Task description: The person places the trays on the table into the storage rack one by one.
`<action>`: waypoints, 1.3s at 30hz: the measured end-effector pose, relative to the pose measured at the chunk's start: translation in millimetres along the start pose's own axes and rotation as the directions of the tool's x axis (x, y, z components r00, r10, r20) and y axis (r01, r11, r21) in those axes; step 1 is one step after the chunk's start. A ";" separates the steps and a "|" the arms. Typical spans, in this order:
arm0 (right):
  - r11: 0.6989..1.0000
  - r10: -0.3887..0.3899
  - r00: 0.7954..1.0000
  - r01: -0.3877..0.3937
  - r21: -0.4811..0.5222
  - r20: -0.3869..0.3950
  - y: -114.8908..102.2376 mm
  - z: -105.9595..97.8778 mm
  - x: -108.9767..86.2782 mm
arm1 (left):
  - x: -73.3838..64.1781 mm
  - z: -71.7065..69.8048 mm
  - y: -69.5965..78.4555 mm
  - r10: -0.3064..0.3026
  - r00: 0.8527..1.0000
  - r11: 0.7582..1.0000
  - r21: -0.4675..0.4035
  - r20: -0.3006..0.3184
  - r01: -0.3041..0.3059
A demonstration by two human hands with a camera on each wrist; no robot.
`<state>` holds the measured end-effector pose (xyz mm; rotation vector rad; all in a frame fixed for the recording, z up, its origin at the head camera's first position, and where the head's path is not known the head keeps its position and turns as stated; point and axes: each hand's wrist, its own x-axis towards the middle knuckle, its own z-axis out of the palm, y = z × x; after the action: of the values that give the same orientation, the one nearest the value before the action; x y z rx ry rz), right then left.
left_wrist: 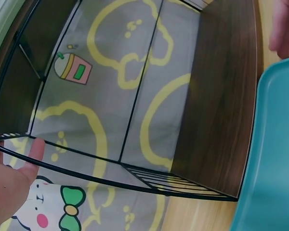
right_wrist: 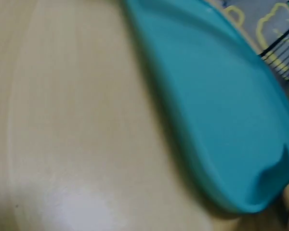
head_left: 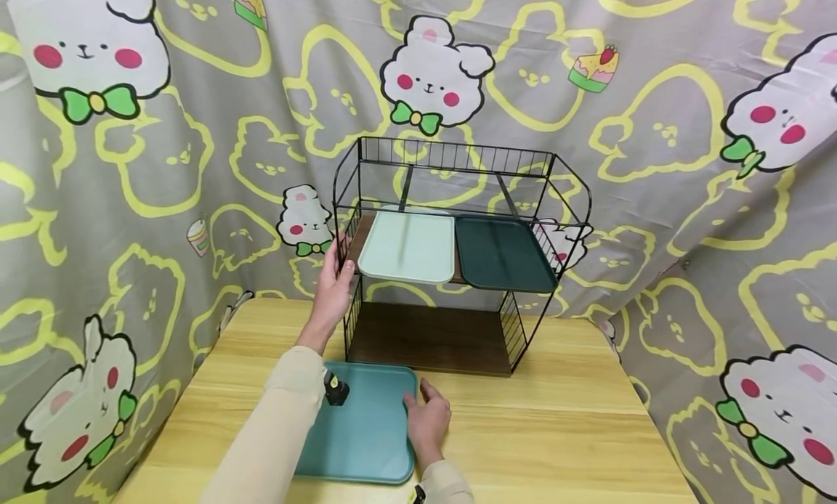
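Observation:
A black wire rack (head_left: 358, 192) with dark wood-look shelves stands on the table. My left hand (head_left: 333, 290) holds the left side of its frame at the upper shelf, the thumb in front of the wire. On that shelf lie a pale mint tray (head_left: 408, 248) and a dark green tray (head_left: 503, 253), side by side. A teal tray (head_left: 373, 424) lies on the table before the rack, partly under my left forearm. My right hand (head_left: 428, 420) is at this tray's right edge, fingers loosely extended; the right wrist view shows only a sliver of it.
The rack's lower shelf (head_left: 428, 337) shows bare brown wood. Light wooden tabletop (head_left: 556, 417) extends around the rack and teal tray. A grey curtain (head_left: 654, 221) printed with cartoon animals hangs behind and on both sides.

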<state>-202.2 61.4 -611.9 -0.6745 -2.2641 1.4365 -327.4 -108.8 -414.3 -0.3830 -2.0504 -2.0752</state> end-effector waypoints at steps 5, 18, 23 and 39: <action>0.990 -0.103 0.995 0.103 -0.093 0.001 7.4 5.0 -7.5 | -0.4 1.1 0.7 0.007 1.000 1.000 0.009 -0.007 -0.007; 0.997 -0.065 0.996 0.063 -0.037 -0.063 15.5 -4.1 -1.0 | -1.8 2.7 1.0 -0.032 1.000 0.999 0.022 -0.002 0.032; 0.998 -0.052 0.995 0.050 -0.025 -0.088 16.6 -20.4 8.4 | -1.0 1.1 0.0 -0.028 1.000 0.999 0.022 -0.014 0.029; 1.000 0.031 0.998 -0.031 -0.001 -0.054 16.0 -70.2 34.5 | -1.3 -0.1 0.0 -0.049 0.999 0.998 0.039 -0.005 0.049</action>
<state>-189.0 138.5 -595.8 -0.7429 -2.2238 1.4131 -326.2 -108.9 -414.8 -0.3246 -2.1150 -2.0582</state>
